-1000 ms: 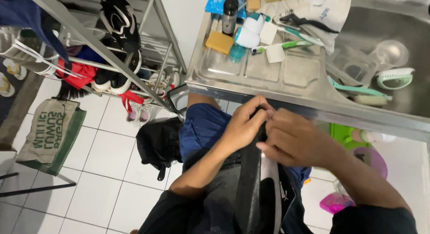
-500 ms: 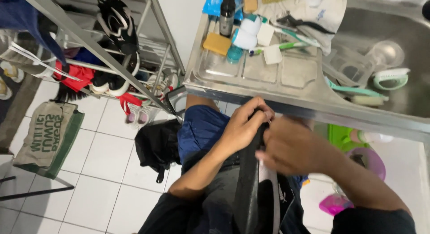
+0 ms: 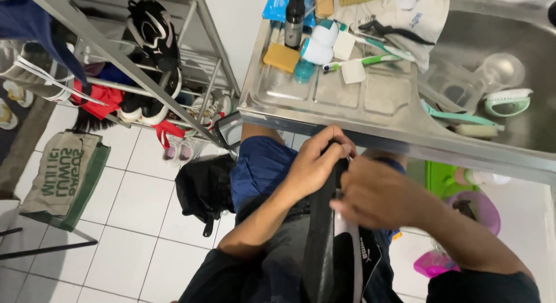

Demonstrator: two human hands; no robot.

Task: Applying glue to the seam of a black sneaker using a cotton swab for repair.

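Black shoe (image 3: 324, 245) w/ white trim sits upright over the lap, gripped near its top by left hand (image 3: 315, 164), fingers curled shut. Right hand (image 3: 376, 196) pinches its edge. Steel sink counter (image 3: 347, 106) just beyond; shoe rack (image 3: 145, 77) to the left.

bright, even light | steel glare | right hand motion-blurred

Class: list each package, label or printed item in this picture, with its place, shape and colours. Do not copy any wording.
Blue packet: flat pouch, sink counter's far edge.
Dark bottle: upright beside the packet, pale label.
Cloth bag: beige with green edges, dark print, on the tiled floor.
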